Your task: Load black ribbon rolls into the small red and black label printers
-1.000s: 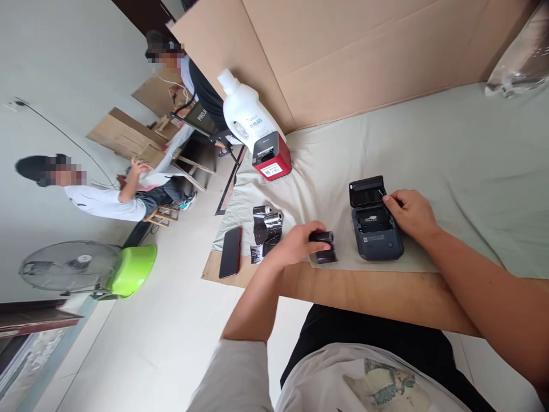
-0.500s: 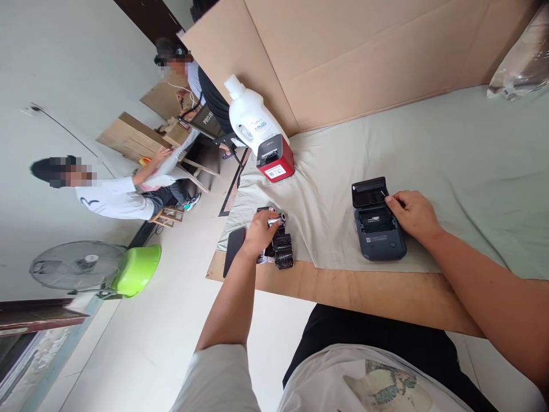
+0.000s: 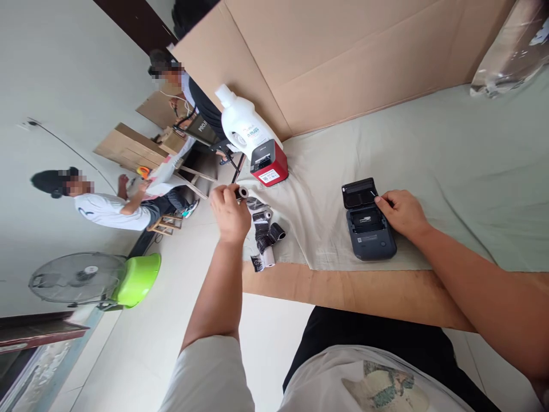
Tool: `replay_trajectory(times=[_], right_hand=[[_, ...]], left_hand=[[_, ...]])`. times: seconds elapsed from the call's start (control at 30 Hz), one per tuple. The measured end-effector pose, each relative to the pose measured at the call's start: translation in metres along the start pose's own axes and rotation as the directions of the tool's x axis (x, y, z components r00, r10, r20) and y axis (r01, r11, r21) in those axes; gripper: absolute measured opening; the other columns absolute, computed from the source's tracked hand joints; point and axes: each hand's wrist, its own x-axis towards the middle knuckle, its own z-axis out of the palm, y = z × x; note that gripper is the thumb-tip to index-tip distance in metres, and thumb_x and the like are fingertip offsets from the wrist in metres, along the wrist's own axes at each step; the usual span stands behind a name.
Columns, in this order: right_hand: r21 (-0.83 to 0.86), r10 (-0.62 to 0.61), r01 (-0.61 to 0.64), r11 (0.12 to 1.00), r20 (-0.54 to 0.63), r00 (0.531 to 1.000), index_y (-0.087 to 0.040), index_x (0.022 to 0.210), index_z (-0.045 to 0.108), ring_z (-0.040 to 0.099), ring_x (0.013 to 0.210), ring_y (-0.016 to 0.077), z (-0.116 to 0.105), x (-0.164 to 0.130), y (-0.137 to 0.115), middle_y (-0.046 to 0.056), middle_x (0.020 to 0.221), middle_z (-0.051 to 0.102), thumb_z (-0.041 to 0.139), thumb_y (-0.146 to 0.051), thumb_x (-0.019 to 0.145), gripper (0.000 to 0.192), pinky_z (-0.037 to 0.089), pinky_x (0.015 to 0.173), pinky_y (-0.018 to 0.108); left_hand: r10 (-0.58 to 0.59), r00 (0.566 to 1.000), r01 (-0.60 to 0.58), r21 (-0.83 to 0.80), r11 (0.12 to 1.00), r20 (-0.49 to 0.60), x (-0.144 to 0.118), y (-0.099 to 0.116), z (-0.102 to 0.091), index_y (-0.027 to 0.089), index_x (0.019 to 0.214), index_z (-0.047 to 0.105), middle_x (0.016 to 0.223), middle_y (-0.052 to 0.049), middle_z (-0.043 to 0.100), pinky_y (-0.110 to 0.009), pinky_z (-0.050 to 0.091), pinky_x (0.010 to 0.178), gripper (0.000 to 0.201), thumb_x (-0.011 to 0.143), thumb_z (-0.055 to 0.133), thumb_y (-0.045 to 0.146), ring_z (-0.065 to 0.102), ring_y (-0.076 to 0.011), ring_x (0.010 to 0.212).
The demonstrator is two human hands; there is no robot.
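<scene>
My left hand (image 3: 230, 214) is raised at the table's left edge with its fingers closed round a small paper roll (image 3: 243, 193), whose white end and dark core show. Several more small rolls in black printed wrap (image 3: 262, 232) lie below and to the right of it, one with a pale side (image 3: 268, 257). My right hand (image 3: 404, 213) grips the right side of a dark portable printer (image 3: 372, 243), thumb at the hinge of its raised lid (image 3: 359, 193). The printer's roll compartment faces up; the fingers behind the lid are partly hidden.
A red and black box-shaped device (image 3: 274, 166) stands before a white detergent bottle (image 3: 246, 123). Cardboard (image 3: 343, 63) walls the table's back. A plastic-wrapped item (image 3: 500, 57) lies back right. Two people work at the left, beyond a fan (image 3: 79, 277) and green basin (image 3: 139, 280).
My left hand has lifted a paper roll up and left from the pile, and the rolls there have shifted. My right hand keeps its hold on the printer.
</scene>
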Motion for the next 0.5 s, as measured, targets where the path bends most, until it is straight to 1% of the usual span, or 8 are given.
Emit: replay_trajectory(times=[0.1, 0.13, 0.2, 0.23, 0.27, 0.3, 0.43, 0.5], right_hand=[[0.006, -0.005, 0.005, 1.0, -0.012, 1.0, -0.024, 0.066, 0.055, 0.057, 0.079, 0.0262, 0.001, 0.0, 0.0, 0.01, 0.073, 0.066, 0.04, -0.051, 0.093, 0.041, 0.044, 0.076, 0.041], [0.007, -0.004, 0.005, 1.0, -0.018, 1.0, -0.024, 0.066, 0.056, 0.057, 0.079, 0.0257, 0.002, 0.0, -0.001, 0.01, 0.073, 0.066, 0.041, -0.05, 0.093, 0.041, 0.045, 0.076, 0.041], [0.007, 0.003, -0.003, 1.0, -0.023, 1.0, -0.024, 0.066, 0.056, 0.057, 0.079, 0.025, 0.002, 0.0, -0.001, 0.01, 0.074, 0.067, 0.042, -0.048, 0.093, 0.039, 0.045, 0.077, 0.041], [0.007, 0.008, -0.007, 1.0, -0.02, 1.0, -0.023, 0.066, 0.056, 0.057, 0.08, 0.0249, 0.002, 0.0, -0.002, 0.009, 0.075, 0.067, 0.042, -0.047, 0.093, 0.038, 0.045, 0.078, 0.04], [0.006, 0.012, -0.012, 1.0, -0.016, 1.0, -0.023, 0.067, 0.056, 0.057, 0.081, 0.0248, 0.002, 0.0, -0.002, 0.009, 0.076, 0.068, 0.042, -0.046, 0.093, 0.037, 0.045, 0.079, 0.04], [0.004, 0.015, -0.015, 1.0, -0.012, 1.0, -0.023, 0.068, 0.056, 0.057, 0.082, 0.0248, 0.002, 0.0, -0.003, 0.009, 0.077, 0.068, 0.043, -0.045, 0.093, 0.036, 0.045, 0.08, 0.04], [-0.001, 0.013, -0.013, 1.0, -0.005, 1.0, -0.023, 0.069, 0.057, 0.057, 0.083, 0.0245, 0.001, -0.001, -0.004, 0.009, 0.078, 0.068, 0.044, -0.044, 0.092, 0.034, 0.045, 0.082, 0.04], [0.006, 0.012, -0.012, 1.0, -0.003, 1.0, -0.023, 0.069, 0.057, 0.057, 0.083, 0.0243, 0.001, -0.001, -0.004, 0.009, 0.078, 0.068, 0.044, -0.044, 0.092, 0.034, 0.045, 0.082, 0.04]], left_hand=[[0.171, 0.965, -0.096, -0.336, 0.937, 0.2, -0.009, 0.027, -0.026, 0.021, 0.117, 0.061, 0.115, -0.014, 0.06, -0.047, 0.051, 0.093, 0.033, 0.086, 0.06, 0.031, 0.06, -0.0299, 0.107], [0.297, 0.881, -0.094, -0.478, 0.873, 0.369, -0.014, 0.039, -0.032, 0.022, 0.115, 0.063, 0.108, -0.012, 0.064, -0.044, 0.053, 0.086, 0.033, 0.085, 0.062, 0.037, 0.063, -0.0278, 0.098], [0.589, 0.527, 0.018, -0.7, 0.713, 0.613, -0.027, 0.066, -0.036, 0.024, 0.113, 0.068, 0.099, -0.009, 0.068, -0.039, 0.055, 0.076, 0.036, 0.083, 0.066, 0.044, 0.066, -0.0241, 0.084], [0.687, 0.354, 0.093, -0.755, 0.649, 0.634, -0.034, 0.081, -0.033, 0.024, 0.113, 0.069, 0.098, -0.009, 0.069, -0.037, 0.055, 0.076, 0.037, 0.082, 0.068, 0.045, 0.066, -0.0229, 0.082], [0.74, 0.259, 0.148, -0.783, 0.604, 0.62, -0.04, 0.096, -0.027, 0.024, 0.114, 0.069, 0.099, -0.008, 0.07, -0.036, 0.054, 0.077, 0.037, 0.083, 0.069, 0.043, 0.066, -0.0219, 0.082], [0.755, 0.263, 0.173, -0.799, 0.576, 0.601, -0.047, 0.111, -0.019, 0.024, 0.115, 0.067, 0.1, -0.008, 0.069, -0.036, 0.054, 0.079, 0.035, 0.084, 0.068, 0.04, 0.065, -0.021, 0.084], [0.588, 0.62, 0.083, -0.788, 0.61, 0.521, -0.063, 0.163, 0.032, 0.021, 0.11, 0.059, 0.107, -0.008, 0.066, -0.037, 0.051, 0.09, 0.026, 0.085, 0.064, 0.027, 0.062, -0.021, 0.097], [0.508, 0.695, -0.017, -0.696, 0.718, 0.508, -0.066, 0.181, 0.055, 0.022, 0.107, 0.058, 0.108, -0.007, 0.066, -0.042, 0.048, 0.097, 0.025, 0.083, 0.066, 0.023, 0.06, -0.0237, 0.104]])
